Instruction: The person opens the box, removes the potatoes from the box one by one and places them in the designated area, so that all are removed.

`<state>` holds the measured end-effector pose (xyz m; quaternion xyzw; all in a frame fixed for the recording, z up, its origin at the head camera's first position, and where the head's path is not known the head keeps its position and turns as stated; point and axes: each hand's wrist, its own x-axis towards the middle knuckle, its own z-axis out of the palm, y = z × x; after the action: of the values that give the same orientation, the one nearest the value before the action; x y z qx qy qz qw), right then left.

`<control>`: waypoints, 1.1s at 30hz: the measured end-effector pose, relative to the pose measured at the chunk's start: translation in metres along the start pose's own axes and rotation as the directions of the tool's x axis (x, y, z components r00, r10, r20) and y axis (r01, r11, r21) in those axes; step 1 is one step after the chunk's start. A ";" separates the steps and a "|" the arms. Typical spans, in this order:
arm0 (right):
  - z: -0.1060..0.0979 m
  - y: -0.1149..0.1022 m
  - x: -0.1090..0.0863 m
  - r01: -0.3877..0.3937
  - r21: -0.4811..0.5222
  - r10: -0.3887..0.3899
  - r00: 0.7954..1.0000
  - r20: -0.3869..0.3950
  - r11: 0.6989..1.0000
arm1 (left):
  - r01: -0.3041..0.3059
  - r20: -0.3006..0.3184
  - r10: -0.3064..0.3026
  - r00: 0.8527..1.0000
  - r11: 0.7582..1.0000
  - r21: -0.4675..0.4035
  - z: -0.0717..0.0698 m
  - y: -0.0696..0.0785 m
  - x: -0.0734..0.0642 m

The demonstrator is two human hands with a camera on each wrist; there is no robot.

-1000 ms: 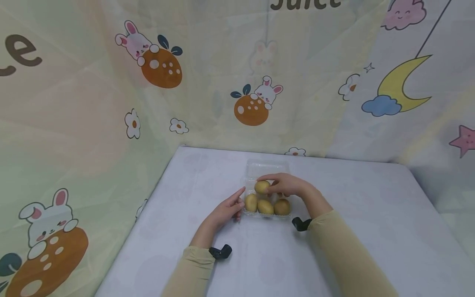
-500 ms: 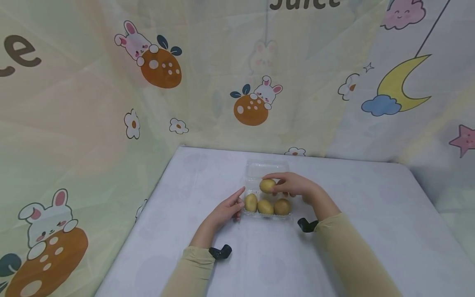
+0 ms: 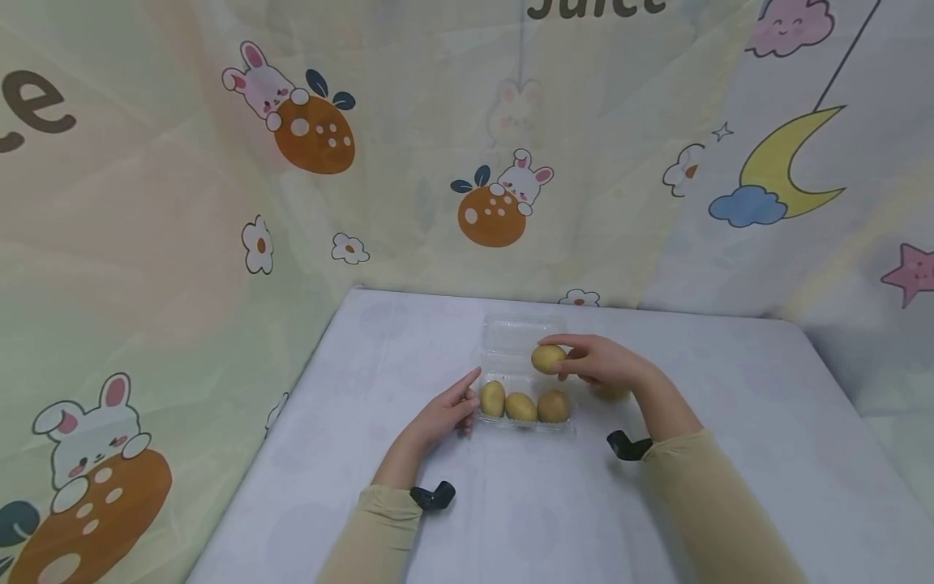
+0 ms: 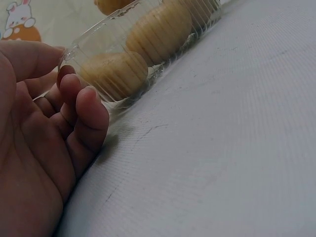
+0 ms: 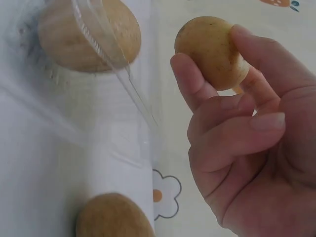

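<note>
My right hand [image 3: 601, 361] pinches a small potato [image 3: 548, 358] between thumb and fingers, above the right side of an open clear plastic box [image 3: 521, 424]. Three potatoes sit in a row along the box's near side: a left one [image 3: 492, 399], a middle one [image 3: 521, 407] and a browner right one [image 3: 554, 406]. At the box's left edge my left hand [image 3: 447, 412] holds the rim; in the left wrist view its thumb and bent fingers [image 4: 91, 111] meet the clear corner. The held potato [image 5: 211, 52] shows plainly in the right wrist view.
Another potato [image 3: 611, 392] lies on the white table [image 3: 525, 519] right of the box, partly hidden under my right hand. The box's clear lid [image 3: 521, 332] is folded back toward the far edge. A printed cloth [image 3: 409, 162] hangs behind the table.
My right hand has carried the pinched potato right and slightly away from me, off the box's middle. The potato on the table has come into view beneath that hand. My left hand stays put.
</note>
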<state>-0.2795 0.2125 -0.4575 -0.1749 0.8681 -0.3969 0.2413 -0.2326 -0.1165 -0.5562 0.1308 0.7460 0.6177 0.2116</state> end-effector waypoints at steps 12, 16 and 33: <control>-0.018 0.026 -0.030 -0.010 0.048 0.013 0.998 -0.063 0.999 | -0.002 -0.014 0.002 1.000 1.000 0.020 0.000 0.002 -0.002; -0.026 0.034 -0.042 -0.026 0.029 0.029 0.995 -0.097 0.999 | -0.005 -0.010 0.005 1.000 1.000 0.021 -0.001 0.001 0.000; -0.037 0.067 -0.075 -0.104 0.073 0.113 0.983 -0.146 0.992 | -0.006 -0.004 0.006 1.000 1.000 0.020 0.000 0.001 0.000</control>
<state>-0.2455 0.3136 -0.4670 -0.0892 0.8787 -0.4231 0.2024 -0.2326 -0.1158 -0.5551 0.1336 0.7523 0.6110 0.2069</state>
